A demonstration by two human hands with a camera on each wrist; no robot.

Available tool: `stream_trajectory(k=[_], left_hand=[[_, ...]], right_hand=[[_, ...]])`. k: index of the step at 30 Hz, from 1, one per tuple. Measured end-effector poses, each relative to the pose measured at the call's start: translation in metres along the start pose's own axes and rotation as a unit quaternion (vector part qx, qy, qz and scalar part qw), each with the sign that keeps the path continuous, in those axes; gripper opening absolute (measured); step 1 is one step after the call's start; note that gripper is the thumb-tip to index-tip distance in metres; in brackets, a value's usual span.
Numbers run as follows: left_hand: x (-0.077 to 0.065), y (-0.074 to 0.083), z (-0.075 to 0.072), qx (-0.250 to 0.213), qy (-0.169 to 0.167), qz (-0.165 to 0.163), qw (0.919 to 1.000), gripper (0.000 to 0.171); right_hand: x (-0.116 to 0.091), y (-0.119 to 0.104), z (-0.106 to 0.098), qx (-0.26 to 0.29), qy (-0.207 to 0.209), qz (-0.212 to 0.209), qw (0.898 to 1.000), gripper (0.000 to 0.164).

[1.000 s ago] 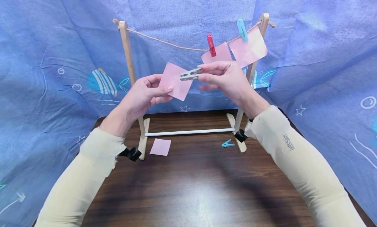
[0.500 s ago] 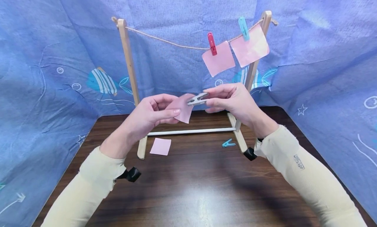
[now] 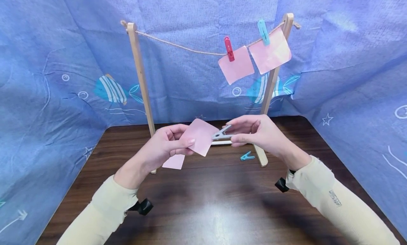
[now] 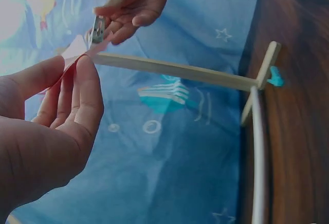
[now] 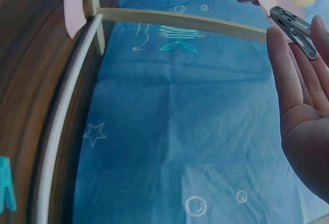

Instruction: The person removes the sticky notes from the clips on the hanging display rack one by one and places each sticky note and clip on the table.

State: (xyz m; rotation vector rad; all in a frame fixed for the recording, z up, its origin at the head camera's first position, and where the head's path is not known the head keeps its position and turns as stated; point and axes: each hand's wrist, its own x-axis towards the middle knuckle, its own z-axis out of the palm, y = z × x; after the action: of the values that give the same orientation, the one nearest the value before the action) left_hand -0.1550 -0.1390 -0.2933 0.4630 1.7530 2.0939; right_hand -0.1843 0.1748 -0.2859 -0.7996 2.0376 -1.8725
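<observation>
My left hand (image 3: 166,144) pinches a square pink paper (image 3: 202,135) between thumb and fingers, over the table's middle. From the other side my right hand (image 3: 262,135) holds a grey clothespin (image 3: 224,132) by its handle ends. The clothespin's nose meets the paper's right corner; whether it grips the paper there is hard to tell. In the right wrist view the clothespin (image 5: 293,29) lies against the fingertips with its nose at the paper (image 5: 270,0). The left wrist view shows the paper (image 4: 77,54) edge-on and bent between thumb and fingers.
A rope (image 3: 178,45) spans a wooden frame (image 3: 140,68). On it hang two pink papers, under a red clothespin (image 3: 229,48) and a light blue clothespin (image 3: 263,32). Another pink paper (image 3: 174,162) and a blue clothespin (image 3: 247,156) lie on the table (image 3: 210,199).
Both hands have come down from in front of the rope, with the paper and grey clothespin. The clothespin's nose has shifted from over the paper's face to its right corner.
</observation>
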Motion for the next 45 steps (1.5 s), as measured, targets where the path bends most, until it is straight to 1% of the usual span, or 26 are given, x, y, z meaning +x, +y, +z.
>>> stream_trajectory(k=[3,7,10,15,19,25,30,34,40,45], left_hand=[[-0.002,-0.010,-0.003,-0.023,0.003,-0.012,0.9997,0.028],[-0.004,-0.022,-0.006,-0.032,0.010,-0.028,0.9990,0.028],[-0.004,-0.030,-0.005,-0.036,0.014,-0.042,0.9984,0.029],[-0.002,-0.043,-0.005,-0.056,0.015,-0.064,0.9963,0.029],[0.000,-0.052,-0.006,-0.066,0.015,-0.076,0.9948,0.030],[0.007,-0.068,-0.012,-0.055,0.027,-0.093,0.9938,0.032],[0.016,-0.085,-0.025,-0.044,0.057,-0.109,0.9915,0.035],[0.021,-0.101,-0.039,-0.038,0.083,-0.130,0.9873,0.040],[0.028,-0.126,-0.059,-0.024,0.099,-0.159,0.9820,0.037],[0.035,-0.137,-0.070,-0.013,0.116,-0.174,0.9778,0.036]], right_hand=[[-0.007,0.008,-0.002,0.005,-0.013,0.007,1.000,0.039],[-0.013,0.021,-0.005,-0.019,-0.031,0.012,0.999,0.039],[-0.015,0.030,-0.008,-0.024,-0.045,0.015,0.999,0.040],[-0.016,0.043,-0.012,0.000,-0.062,0.023,0.998,0.041],[-0.016,0.053,-0.016,0.011,-0.062,0.032,0.997,0.041],[-0.015,0.071,-0.028,0.027,-0.045,0.063,0.997,0.047],[-0.014,0.087,-0.036,0.039,-0.031,0.096,0.994,0.048],[-0.012,0.104,-0.039,0.038,-0.029,0.113,0.992,0.048],[-0.008,0.128,-0.043,0.045,-0.025,0.130,0.990,0.051],[-0.004,0.143,-0.047,0.045,-0.021,0.155,0.987,0.058]])
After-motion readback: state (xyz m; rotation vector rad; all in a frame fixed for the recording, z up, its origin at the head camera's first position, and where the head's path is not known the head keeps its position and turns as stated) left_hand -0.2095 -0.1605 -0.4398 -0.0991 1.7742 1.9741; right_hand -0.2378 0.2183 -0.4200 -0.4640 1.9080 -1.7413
